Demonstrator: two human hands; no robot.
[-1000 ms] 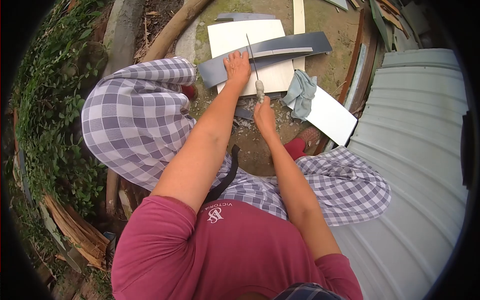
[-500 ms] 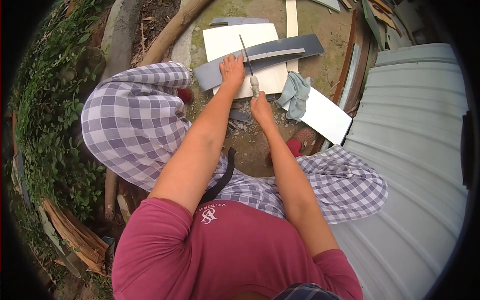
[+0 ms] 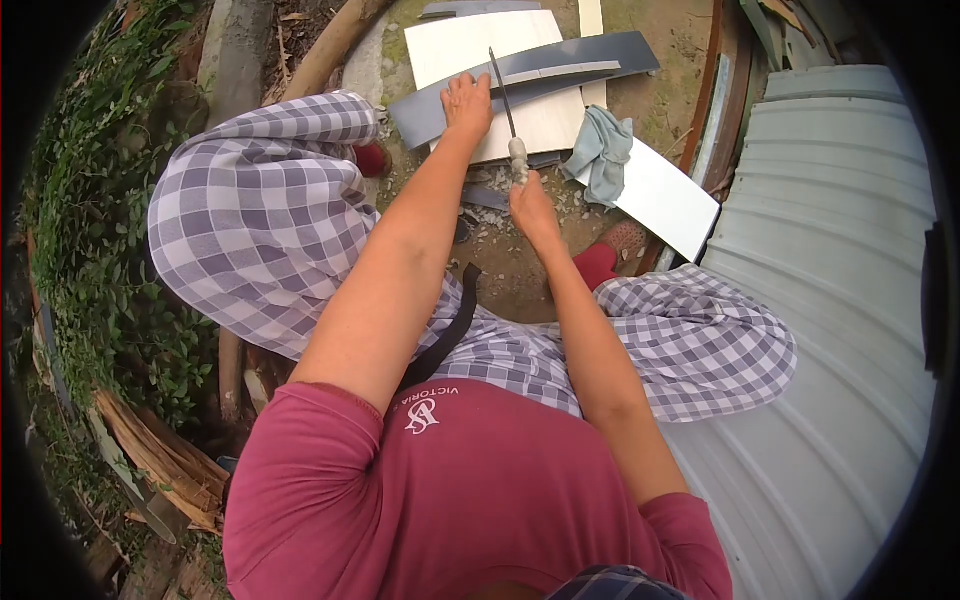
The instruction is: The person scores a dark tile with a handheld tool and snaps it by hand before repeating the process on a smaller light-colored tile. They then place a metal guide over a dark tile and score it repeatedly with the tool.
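A long dark grey panel (image 3: pixel 585 52) lies slantwise over a pale board (image 3: pixel 455 40), with a narrow light strip (image 3: pixel 560 71) along it. My left hand (image 3: pixel 466 104) is closed on the grey panel near its left part, fingers bent over it. My right hand (image 3: pixel 534 208) grips the pale handle of a thin-bladed tool (image 3: pixel 505 98). Its dark blade points away from me and crosses the grey panel and the strip just right of my left fingers. The blade's edge is too small to make out.
A grey-green cloth (image 3: pixel 602 155) rests on a white board (image 3: pixel 668 205) at the right. Beyond lies ribbed metal sheeting (image 3: pixel 830 230). Logs (image 3: pixel 330 50) and leafy plants (image 3: pixel 110 200) are at the left. Small debris lies on the ground below the pale board.
Panels and cloth sit slightly higher and further right in the view. My right hand and the tool have shifted slightly rightward in the view; both hands keep their holds.
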